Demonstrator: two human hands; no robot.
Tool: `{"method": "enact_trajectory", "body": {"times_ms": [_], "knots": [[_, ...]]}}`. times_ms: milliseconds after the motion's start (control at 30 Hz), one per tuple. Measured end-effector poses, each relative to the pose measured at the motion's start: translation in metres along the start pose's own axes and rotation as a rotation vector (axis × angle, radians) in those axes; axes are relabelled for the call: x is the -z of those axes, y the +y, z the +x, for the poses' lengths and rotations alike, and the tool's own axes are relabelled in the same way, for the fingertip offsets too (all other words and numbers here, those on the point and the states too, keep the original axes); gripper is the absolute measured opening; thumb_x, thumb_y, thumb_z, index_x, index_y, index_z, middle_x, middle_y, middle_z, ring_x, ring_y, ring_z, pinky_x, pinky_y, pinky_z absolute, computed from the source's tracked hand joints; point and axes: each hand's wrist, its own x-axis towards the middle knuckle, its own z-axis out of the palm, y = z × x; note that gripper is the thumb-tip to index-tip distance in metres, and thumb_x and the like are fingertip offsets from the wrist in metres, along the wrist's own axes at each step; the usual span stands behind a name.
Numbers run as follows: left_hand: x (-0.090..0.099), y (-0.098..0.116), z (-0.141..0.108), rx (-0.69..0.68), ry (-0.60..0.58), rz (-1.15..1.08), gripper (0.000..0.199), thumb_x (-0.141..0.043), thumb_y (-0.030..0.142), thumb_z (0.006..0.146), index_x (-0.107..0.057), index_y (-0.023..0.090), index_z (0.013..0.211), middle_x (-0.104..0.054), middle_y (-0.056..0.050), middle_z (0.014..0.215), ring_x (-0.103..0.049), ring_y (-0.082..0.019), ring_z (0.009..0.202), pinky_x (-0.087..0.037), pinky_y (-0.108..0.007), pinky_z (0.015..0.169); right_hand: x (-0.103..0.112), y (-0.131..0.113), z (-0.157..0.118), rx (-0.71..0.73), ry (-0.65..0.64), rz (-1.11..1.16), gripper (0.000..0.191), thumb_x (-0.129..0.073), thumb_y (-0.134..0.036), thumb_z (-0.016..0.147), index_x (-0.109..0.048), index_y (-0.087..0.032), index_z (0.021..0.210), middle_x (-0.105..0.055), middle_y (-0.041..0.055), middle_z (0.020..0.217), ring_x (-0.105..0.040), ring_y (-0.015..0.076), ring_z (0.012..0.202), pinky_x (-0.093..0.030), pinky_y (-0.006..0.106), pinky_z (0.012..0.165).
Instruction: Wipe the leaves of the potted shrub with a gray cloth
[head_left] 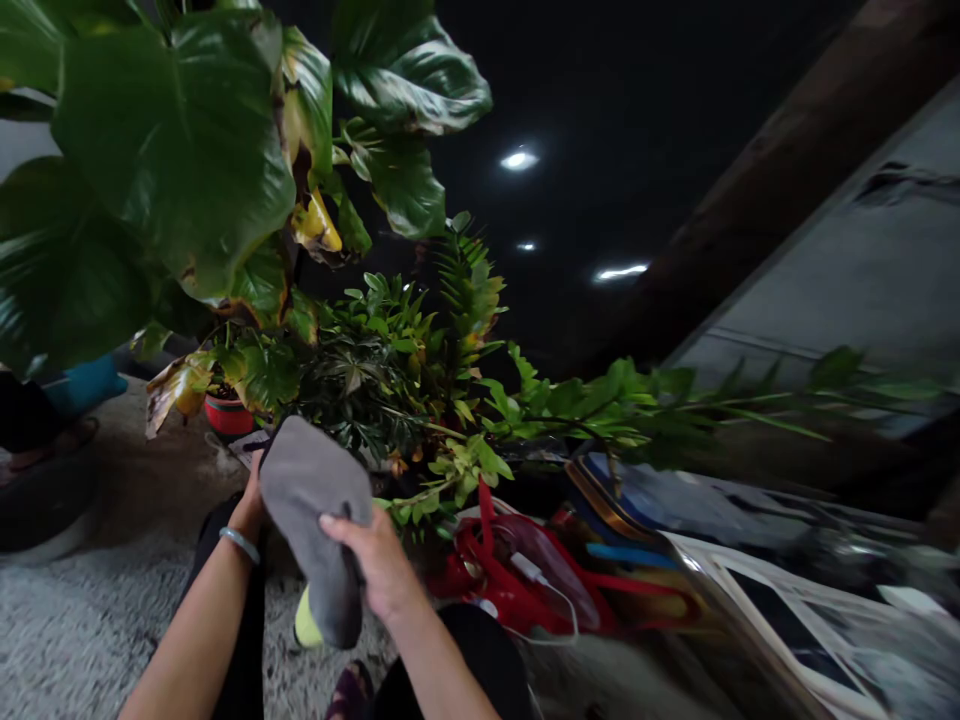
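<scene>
A grey cloth piece, shaped like a sock or cover (315, 500), hangs in front of me at the lower centre-left. My right hand (377, 560) grips its right side, with the thumb lying across the front. My left hand (257, 490) is at its left edge, and most of its fingers are hidden behind the cloth. A pale bracelet circles the left wrist. Just below the cloth, partly covered by it, a yellow-green item (307, 620) shows near the floor.
Leafy plants (375, 340) stand ahead, one in a red pot (229, 414). Right of my knees are a red bag (517, 570) with a white cable and a cluttered surface (795, 620). At far left are a dark basin (56, 515) and another person's foot (79, 432).
</scene>
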Motion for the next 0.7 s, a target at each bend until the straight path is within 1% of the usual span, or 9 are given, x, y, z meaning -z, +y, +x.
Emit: {"method": "enact_trajectory", "body": {"times_ms": [67, 133, 200, 300, 400, 500, 567, 633, 700], "knots": [[-0.002, -0.002, 0.007, -0.023, -0.001, -0.003, 0.022, -0.086, 0.023, 0.053, -0.071, 0.015, 0.067, -0.070, -0.002, 0.065, -0.062, -0.017, 0.061, -0.051, -0.027, 0.060, 0.008, -0.032, 0.008, 0.138, 0.144, 0.092, 0.042, -0.089, -0.031, 0.048, -0.078, -0.018, 0.086, -0.080, 0.0048, 0.080, -0.073, 0.0244, 0.074, -0.059, 0.036, 0.074], [-0.006, -0.004, 0.013, -0.028, -0.007, -0.024, 0.035, -0.088, 0.020, 0.047, -0.075, 0.014, 0.079, -0.073, -0.003, 0.072, -0.066, -0.016, 0.063, -0.053, -0.027, 0.062, 0.015, -0.056, 0.024, 0.326, 0.298, 0.183, 0.048, -0.087, -0.034, 0.050, -0.077, -0.019, 0.095, -0.081, 0.0042, 0.086, -0.074, 0.0252, 0.084, -0.059, 0.037, 0.080], [-0.009, -0.004, 0.016, -0.031, -0.019, -0.038, 0.043, -0.089, 0.021, 0.044, -0.077, 0.013, 0.084, -0.075, -0.004, 0.075, -0.067, -0.016, 0.063, -0.053, -0.027, 0.062, 0.019, -0.060, 0.037, 0.419, 0.397, 0.222, 0.050, -0.086, -0.035, 0.051, -0.077, -0.021, 0.098, -0.081, 0.0033, 0.088, -0.074, 0.0253, 0.089, -0.059, 0.037, 0.082], [-0.010, -0.005, 0.014, -0.044, -0.043, -0.035, 0.041, -0.089, 0.022, 0.046, -0.078, 0.013, 0.085, -0.076, -0.004, 0.077, -0.067, -0.015, 0.063, -0.053, -0.026, 0.062, 0.021, -0.029, 0.041, 0.225, 0.340, 0.113, 0.045, -0.088, -0.036, 0.047, -0.077, -0.018, 0.087, -0.080, 0.0053, 0.080, -0.074, 0.0277, 0.079, -0.060, 0.038, 0.073], [-0.009, -0.004, 0.012, -0.053, -0.061, -0.033, 0.038, -0.088, 0.022, 0.049, -0.079, 0.013, 0.085, -0.076, -0.004, 0.077, -0.066, -0.014, 0.061, -0.053, -0.025, 0.062, 0.026, 0.013, 0.027, 0.018, 0.232, 0.002, 0.043, -0.090, -0.038, 0.047, -0.077, -0.016, 0.081, -0.079, 0.0061, 0.071, -0.074, 0.0293, 0.071, -0.059, 0.037, 0.068], [-0.007, -0.003, 0.013, -0.041, -0.050, -0.036, 0.037, -0.089, 0.021, 0.048, -0.079, 0.013, 0.083, -0.076, -0.004, 0.075, -0.066, -0.014, 0.061, -0.053, -0.025, 0.061, 0.040, 0.016, 0.016, 0.008, 0.274, 0.063, 0.047, -0.090, -0.041, 0.048, -0.077, -0.015, 0.085, -0.078, 0.0062, 0.071, -0.074, 0.0306, 0.072, -0.060, 0.041, 0.071], [-0.006, -0.003, 0.015, -0.026, -0.039, -0.047, 0.040, -0.090, 0.020, 0.045, -0.079, 0.013, 0.083, -0.076, -0.004, 0.076, -0.067, -0.015, 0.062, -0.054, -0.026, 0.062, 0.051, -0.008, 0.021, 0.157, 0.403, 0.141, 0.051, -0.090, -0.040, 0.049, -0.076, -0.017, 0.092, -0.080, 0.0065, 0.081, -0.075, 0.0301, 0.080, -0.060, 0.042, 0.077], [-0.006, -0.004, 0.017, -0.019, -0.034, -0.056, 0.042, -0.090, 0.019, 0.044, -0.079, 0.014, 0.084, -0.076, -0.004, 0.076, -0.068, -0.016, 0.063, -0.054, -0.027, 0.062, 0.059, -0.036, 0.035, 0.392, 0.562, 0.185, 0.054, -0.088, -0.038, 0.051, -0.073, -0.018, 0.099, -0.080, 0.0064, 0.093, -0.073, 0.0278, 0.092, -0.059, 0.041, 0.083], [-0.007, -0.007, 0.018, -0.022, -0.041, -0.061, 0.042, -0.090, 0.019, 0.044, -0.079, 0.013, 0.084, -0.076, -0.004, 0.076, -0.068, -0.015, 0.063, -0.054, -0.027, 0.062, 0.061, -0.053, 0.050, 0.543, 0.656, 0.186, 0.053, -0.087, -0.036, 0.052, -0.071, -0.019, 0.099, -0.079, 0.0068, 0.099, -0.072, 0.0258, 0.097, -0.058, 0.040, 0.088]]}}
